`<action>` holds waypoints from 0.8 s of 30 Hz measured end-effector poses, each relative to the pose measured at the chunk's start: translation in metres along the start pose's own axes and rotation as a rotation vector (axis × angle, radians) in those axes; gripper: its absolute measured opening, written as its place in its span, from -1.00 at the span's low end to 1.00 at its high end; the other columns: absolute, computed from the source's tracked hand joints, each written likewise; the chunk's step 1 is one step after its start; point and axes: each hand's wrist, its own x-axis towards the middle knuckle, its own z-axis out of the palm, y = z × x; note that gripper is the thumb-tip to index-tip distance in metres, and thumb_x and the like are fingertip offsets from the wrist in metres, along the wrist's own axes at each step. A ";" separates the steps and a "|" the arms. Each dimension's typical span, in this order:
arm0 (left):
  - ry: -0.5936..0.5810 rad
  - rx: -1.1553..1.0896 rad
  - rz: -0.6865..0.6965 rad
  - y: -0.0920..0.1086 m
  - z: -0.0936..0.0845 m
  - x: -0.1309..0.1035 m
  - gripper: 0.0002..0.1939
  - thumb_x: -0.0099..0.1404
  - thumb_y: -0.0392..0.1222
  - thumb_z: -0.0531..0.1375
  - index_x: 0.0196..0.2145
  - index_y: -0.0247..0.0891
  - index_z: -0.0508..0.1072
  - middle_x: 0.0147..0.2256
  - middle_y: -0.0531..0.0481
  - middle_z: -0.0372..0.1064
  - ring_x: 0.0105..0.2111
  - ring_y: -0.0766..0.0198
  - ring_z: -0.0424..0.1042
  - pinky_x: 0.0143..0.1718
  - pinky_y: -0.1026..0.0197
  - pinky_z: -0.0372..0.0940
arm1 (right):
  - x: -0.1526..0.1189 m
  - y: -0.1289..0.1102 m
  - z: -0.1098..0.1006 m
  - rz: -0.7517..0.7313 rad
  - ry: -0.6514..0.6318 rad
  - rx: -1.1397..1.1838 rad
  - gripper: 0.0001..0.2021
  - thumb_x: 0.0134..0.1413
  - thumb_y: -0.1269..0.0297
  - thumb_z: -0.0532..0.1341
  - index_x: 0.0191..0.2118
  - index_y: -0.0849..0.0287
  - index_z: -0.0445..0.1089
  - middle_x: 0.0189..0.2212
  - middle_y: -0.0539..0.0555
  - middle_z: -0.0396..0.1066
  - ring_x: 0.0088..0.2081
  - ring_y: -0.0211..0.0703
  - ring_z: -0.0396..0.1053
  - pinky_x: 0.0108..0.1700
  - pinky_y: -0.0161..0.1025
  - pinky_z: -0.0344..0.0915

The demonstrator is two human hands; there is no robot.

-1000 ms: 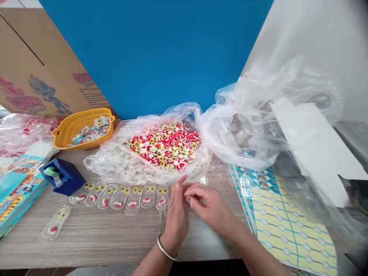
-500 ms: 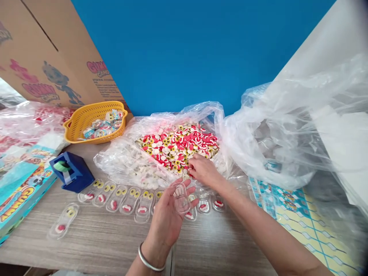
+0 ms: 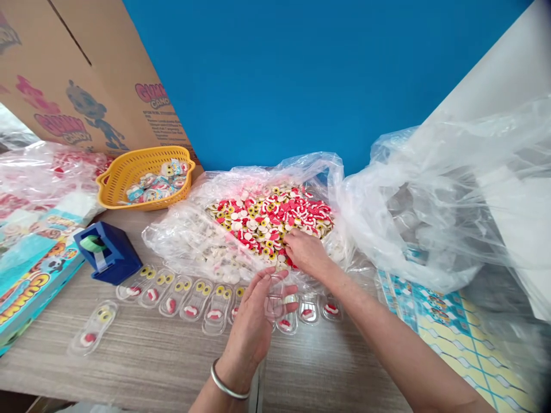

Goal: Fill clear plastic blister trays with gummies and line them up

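Left hand (image 3: 252,321), lower center of the frame: holds a clear tray (image 3: 274,303) against its loosely spread fingers. Right hand (image 3: 307,250), just right of center: fingers bunched at the edge of the candy pile (image 3: 262,221); a pinched piece cannot be confirmed. Filled trays (image 3: 214,315) line the table (image 3: 172,361) below the pile.

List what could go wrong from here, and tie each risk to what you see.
The right hand is at a jumbled pile of pieces, so it might pick up a wrong or extra one.

The left hand holds a clear tray over the row of filled trays; lowering it could knock them askew.

The loose plastic bag under the pile might shift and spill pieces.
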 end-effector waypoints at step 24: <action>0.037 0.014 0.120 0.001 0.015 0.030 -0.60 0.16 -0.16 0.37 -0.04 -0.25 0.47 -0.04 -0.16 0.50 -0.26 0.13 0.59 -0.26 0.14 0.47 | -0.004 0.006 0.003 0.031 0.192 0.305 -0.91 0.21 0.42 0.19 -0.26 0.14 0.44 -0.25 0.05 0.47 -0.22 -0.15 0.41 -0.15 -0.26 0.22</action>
